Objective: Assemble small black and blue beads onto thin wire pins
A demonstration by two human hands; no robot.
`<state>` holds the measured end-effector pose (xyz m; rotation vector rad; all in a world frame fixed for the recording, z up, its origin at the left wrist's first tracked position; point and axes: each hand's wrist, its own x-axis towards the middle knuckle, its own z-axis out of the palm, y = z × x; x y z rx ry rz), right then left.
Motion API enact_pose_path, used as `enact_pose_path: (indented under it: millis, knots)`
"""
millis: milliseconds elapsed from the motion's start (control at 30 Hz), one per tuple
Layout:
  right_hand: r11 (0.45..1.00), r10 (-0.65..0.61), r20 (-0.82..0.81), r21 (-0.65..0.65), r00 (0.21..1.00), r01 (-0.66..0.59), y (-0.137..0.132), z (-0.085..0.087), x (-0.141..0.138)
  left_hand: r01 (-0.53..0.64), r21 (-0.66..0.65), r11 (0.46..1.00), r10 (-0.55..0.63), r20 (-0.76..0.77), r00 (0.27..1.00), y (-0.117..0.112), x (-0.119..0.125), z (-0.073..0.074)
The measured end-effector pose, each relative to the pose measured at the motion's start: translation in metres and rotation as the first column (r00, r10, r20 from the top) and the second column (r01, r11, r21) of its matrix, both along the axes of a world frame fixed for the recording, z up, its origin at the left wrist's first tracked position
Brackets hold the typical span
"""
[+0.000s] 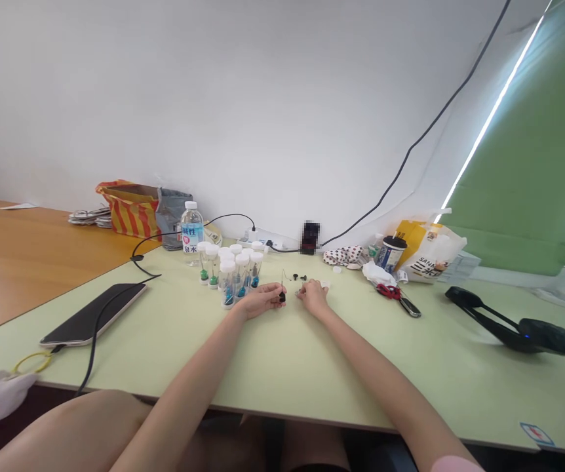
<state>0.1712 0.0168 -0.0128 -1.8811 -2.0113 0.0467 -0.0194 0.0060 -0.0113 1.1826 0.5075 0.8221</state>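
Green table (312, 367), left hand (261, 300) pinching small black part (282, 297), right hand (313, 295) grip unclear

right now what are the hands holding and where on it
The left hand pinches a small black piece at its fingertips, gripped near its top. The right hand rests fingers-down on the table; whether it holds anything cannot be told.

The water bottle (192, 237) carries a blue label with Chinese characters; the white-and-yellow bag (430, 252) shows letters reading roughly "SANN".
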Motion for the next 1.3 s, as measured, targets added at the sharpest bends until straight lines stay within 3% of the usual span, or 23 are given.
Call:
enact_pose_path:
  millis: [233, 367, 500, 633, 767, 933, 1033, 1167, 1300]
  knots:
    - [0.995, 0.088, 0.153, -0.050, 0.984, -0.081, 0.001, -0.004, -0.001, -0.016, -0.053, 0.998, 0.017, 0.032, 0.999, 0.006, 0.002, -0.004]
    - [0.994, 0.105, 0.140, -0.045, 0.985, -0.099, -0.001, -0.003, 0.001, -0.009, -0.052, 0.999, 0.010, 0.014, 1.000, 0.006, 0.003, -0.003]
    - [0.999, 0.038, -0.137, 0.012, 0.990, -0.037, 0.005, 0.008, 0.018, 0.005, -0.051, 0.999, -0.006, -0.003, 1.000, 0.005, 0.005, -0.001]
    - [0.989, 0.065, -0.443, 0.147, 0.894, 0.002, 0.011, 0.019, 0.051, 0.004, -0.051, 0.999, -0.004, 0.000, 1.000, 0.006, 0.005, -0.001]
    - [0.983, 0.000, -0.598, 0.145, 0.802, 0.108, 0.008, 0.014, 0.073, 0.006, -0.040, 0.999, -0.005, 0.008, 1.000, 0.007, 0.005, -0.002]
    - [0.999, 0.050, -0.730, 0.026, 0.682, -0.046, -0.002, 0.007, 0.076, 0.002, -0.029, 1.000, -0.001, 0.001, 1.000, 0.005, 0.006, 0.000]
    - [0.994, 0.084, -0.652, 0.004, 0.753, -0.108, -0.010, 0.012, 0.077, -0.004, -0.034, 0.999, 0.004, -0.003, 1.000, 0.003, 0.006, 0.003]
    - [0.973, 0.165, -0.359, -0.094, 0.919, -0.211, -0.019, 0.023, 0.080, -0.009, -0.028, 1.000, 0.009, -0.008, 1.000, 0.003, 0.006, 0.002]
    - [0.930, 0.230, -0.250, -0.228, 0.940, -0.288, -0.022, 0.028, 0.083, -0.011, -0.020, 1.000, 0.010, -0.004, 1.000, 0.004, 0.006, -0.001]
